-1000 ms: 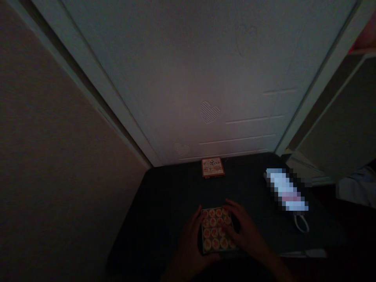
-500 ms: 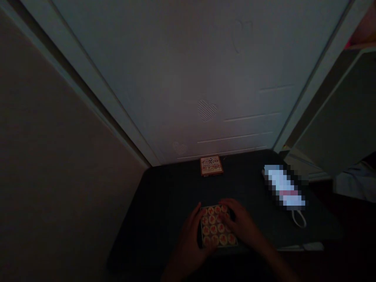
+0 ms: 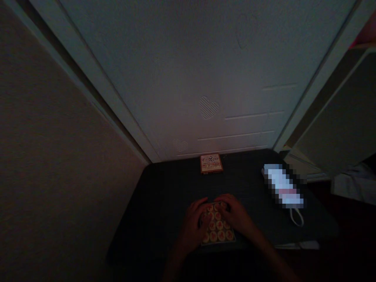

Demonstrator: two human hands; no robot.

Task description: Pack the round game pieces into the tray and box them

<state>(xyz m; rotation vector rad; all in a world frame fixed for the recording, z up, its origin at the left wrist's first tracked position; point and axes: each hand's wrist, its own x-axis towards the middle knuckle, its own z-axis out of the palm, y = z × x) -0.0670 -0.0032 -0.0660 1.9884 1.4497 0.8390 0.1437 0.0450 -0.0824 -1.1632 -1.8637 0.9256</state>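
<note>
A shallow square box of Chinese chess pieces (image 3: 221,235) lies near the front edge of the dark table, its round pale discs set in rows with red marks. My left hand (image 3: 194,225) wraps round the box's left side, fingers along the far left corner and thumb over the discs. On the other side, my right hand (image 3: 237,216) curls round the far right corner, with its thumb on the upper discs. Both hands cover some of the pieces. The dim light hides the fingertips' exact contact.
A small printed box lid (image 3: 211,163) lies at the back of the table (image 3: 164,196), by a pale panel with raised hearts (image 3: 209,107). To the right is a bright, pixelated device (image 3: 283,186) with a white loop (image 3: 296,217). A wall (image 3: 58,156) stands left.
My left hand has shifted forward along the box, its fingers reaching toward the far edge and its thumb moving up over the discs. The right hand has moved slightly forward and left.
</note>
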